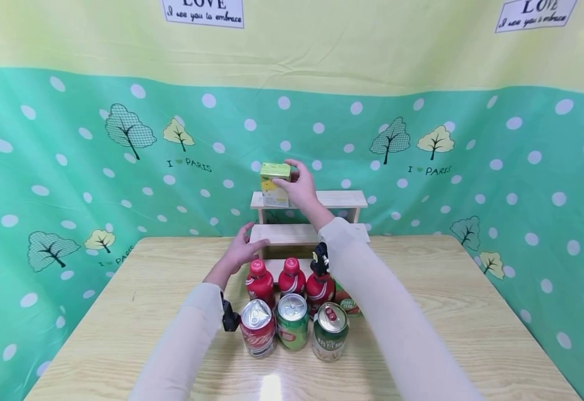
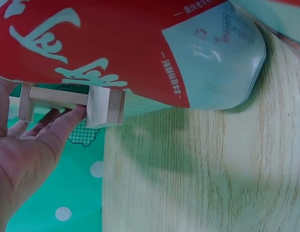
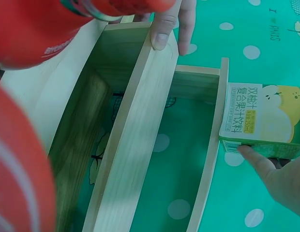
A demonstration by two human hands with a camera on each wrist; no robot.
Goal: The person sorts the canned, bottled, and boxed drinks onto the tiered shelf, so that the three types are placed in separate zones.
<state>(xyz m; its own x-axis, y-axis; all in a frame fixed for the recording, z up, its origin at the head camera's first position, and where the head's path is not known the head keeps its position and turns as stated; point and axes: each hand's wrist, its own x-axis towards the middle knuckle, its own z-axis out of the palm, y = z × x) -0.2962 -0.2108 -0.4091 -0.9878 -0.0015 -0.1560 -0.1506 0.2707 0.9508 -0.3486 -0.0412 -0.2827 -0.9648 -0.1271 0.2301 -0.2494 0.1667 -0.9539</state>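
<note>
My right hand [image 1: 302, 192] pinches a green and yellow juice carton [image 1: 274, 189] between thumb and fingers. The carton stands upright at the left part of the top board of a wooden step shelf [image 1: 297, 235]. In the right wrist view, the base of the carton [image 3: 232, 111] meets that board, and my fingers lie along its side. My left hand [image 1: 240, 253] holds the left end of the middle board, thumb [image 3: 162, 36] on top and fingers round the outer side. In the left wrist view a red bottle [image 2: 116, 48] hides part of the shelf.
Before the shelf stand three red bottles [image 1: 260, 284]. Nearer the front are a red can [image 1: 258, 334], a green can [image 1: 293, 328] and a dark green can [image 1: 329, 337]. Another green carton [image 1: 348, 303] is partly behind my right sleeve. A patterned curtain [image 1: 292, 122] hangs behind the table [image 1: 161, 278].
</note>
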